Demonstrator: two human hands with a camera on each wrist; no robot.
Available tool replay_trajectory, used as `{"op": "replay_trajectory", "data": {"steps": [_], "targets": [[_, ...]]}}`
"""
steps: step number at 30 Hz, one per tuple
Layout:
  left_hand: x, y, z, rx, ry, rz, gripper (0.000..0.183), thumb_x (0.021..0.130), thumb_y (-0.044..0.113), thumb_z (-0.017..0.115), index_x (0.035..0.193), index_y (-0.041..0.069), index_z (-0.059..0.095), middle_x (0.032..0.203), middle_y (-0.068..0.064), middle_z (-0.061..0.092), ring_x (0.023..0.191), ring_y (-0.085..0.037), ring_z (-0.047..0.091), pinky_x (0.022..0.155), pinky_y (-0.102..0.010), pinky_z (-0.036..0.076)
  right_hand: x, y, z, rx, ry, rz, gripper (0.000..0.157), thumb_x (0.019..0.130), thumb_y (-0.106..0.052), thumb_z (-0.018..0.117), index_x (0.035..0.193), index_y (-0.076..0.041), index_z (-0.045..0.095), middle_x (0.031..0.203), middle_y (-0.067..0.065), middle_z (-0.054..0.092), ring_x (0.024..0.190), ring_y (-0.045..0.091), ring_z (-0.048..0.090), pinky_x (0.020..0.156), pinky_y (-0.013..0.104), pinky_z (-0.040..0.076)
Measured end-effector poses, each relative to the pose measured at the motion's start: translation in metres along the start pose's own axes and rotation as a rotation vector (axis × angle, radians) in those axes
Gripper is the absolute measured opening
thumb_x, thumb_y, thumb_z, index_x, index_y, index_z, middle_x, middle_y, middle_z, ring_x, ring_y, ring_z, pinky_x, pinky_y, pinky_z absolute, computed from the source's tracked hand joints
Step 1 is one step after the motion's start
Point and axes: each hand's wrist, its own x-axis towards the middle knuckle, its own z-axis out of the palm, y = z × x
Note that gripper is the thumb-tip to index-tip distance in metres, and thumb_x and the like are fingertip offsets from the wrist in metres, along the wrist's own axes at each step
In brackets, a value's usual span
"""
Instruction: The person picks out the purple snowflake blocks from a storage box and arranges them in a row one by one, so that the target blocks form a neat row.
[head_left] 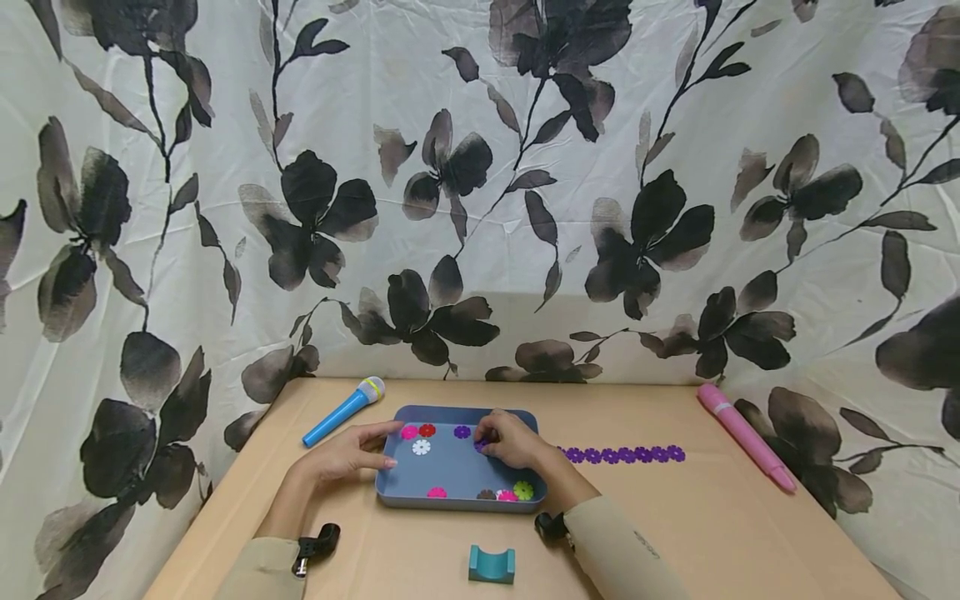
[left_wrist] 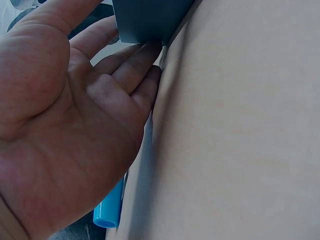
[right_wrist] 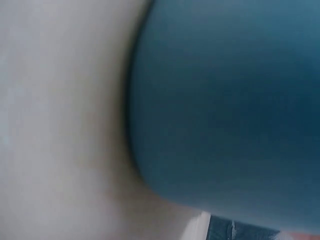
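A shallow blue-grey tray holds several small flower-shaped discs. At its left end my left hand rests with thumb and forefinger at the rim; in the left wrist view the fingers of the left hand are extended against the tray's outer wall. My right hand reaches over the right side of the tray, its fingertips pinching a purple flower disc. Another purple disc lies just left of them. The tray's wall fills much of the right wrist view, where no fingers show.
Right of the tray runs a row of purple flower discs. A blue toy microphone lies behind the left hand. A pink pen-shaped stick lies at the right edge. In front stands a teal curved block. A floral curtain hangs behind.
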Motion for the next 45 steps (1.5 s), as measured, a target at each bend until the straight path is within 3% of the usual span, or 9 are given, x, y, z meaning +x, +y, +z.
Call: {"op": "replay_trajectory", "data": {"steps": [14,25,34,45], "targets": [[-0.001,0.002,0.001,0.012,0.003,0.002,0.078,0.094,0.022,0.079,0.158,0.001,0.040,0.167,-0.022,0.033,0.158,-0.046,0.021,0.126,-0.056,0.023,-0.003,0.003,-0.003,0.079,0.063,0.004,0.010,0.090,-0.005,0.081,0.098,-0.011,0.081,0.097,0.001,0.070,0.080,0.012,0.055,0.066,0.020,0.048],[-0.002,0.002,0.000,0.003,0.003,0.008,0.077,0.094,0.020,0.079,0.158,0.001,0.041,0.167,-0.022,0.033,0.157,-0.046,0.022,0.125,-0.056,0.024,-0.005,0.000,-0.007,0.116,0.130,-0.063,0.010,0.092,-0.001,0.077,0.100,-0.005,0.080,0.102,0.005,0.073,0.088,0.014,0.062,0.074,0.021,0.054],[-0.001,0.001,0.000,0.010,0.000,0.004,0.078,0.094,0.021,0.078,0.159,0.000,0.039,0.167,-0.023,0.032,0.157,-0.046,0.022,0.126,-0.057,0.023,-0.024,-0.005,-0.029,0.227,0.193,0.032,0.015,0.094,-0.008,0.077,0.109,-0.009,0.079,0.105,0.000,0.074,0.088,0.013,0.065,0.079,0.021,0.059],[-0.002,-0.002,0.000,-0.010,0.005,0.013,0.076,0.094,0.018,0.078,0.158,0.001,0.040,0.167,-0.023,0.033,0.158,-0.046,0.021,0.126,-0.056,0.022,-0.058,0.003,-0.048,0.218,0.281,0.076,0.018,0.093,-0.006,0.077,0.110,-0.012,0.079,0.114,0.001,0.074,0.093,0.014,0.068,0.081,0.022,0.062]]}}
